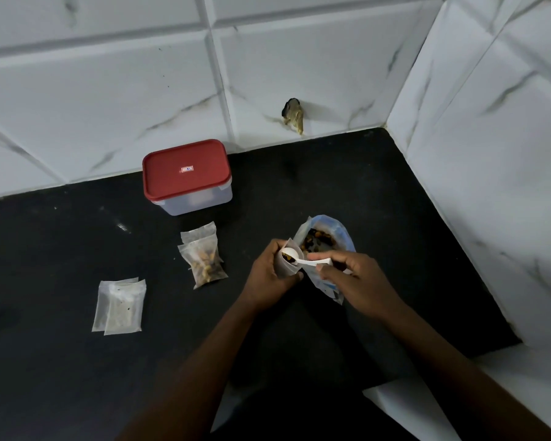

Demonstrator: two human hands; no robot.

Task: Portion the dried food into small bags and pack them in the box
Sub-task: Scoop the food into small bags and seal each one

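Holding a small, cloudy, see-through bag (286,268) upright with its mouth open, the left hand (268,270) wraps curled fingers and thumb round the bag's sides. A few dark and brown pieces of dried food (287,256) sit in the bowl of a white plastic spoon (299,260), which is right at the bag's mouth. The right hand (355,278) pinches the spoon's handle between thumb and fingertips, knuckles up, the handle pointing toward three o'clock. Both forearms (204,345) reach in from the bottom edge, at about six o'clock, and the hands meet near the centre.

Just behind the hands, at one o'clock, stands an open blue and white pouch (342,235) with more dark pieces showing inside. At nine o'clock from the hands lie two filled small bags (206,265), one overlapping the other. Farther out at eight o'clock lie two flat bags (121,308) that look empty. At eleven o'clock, close to the tiled wall (109,90), sits a clear plastic box (198,200) with its red lid (185,168) on. Everything rests on a black counter (61,361).
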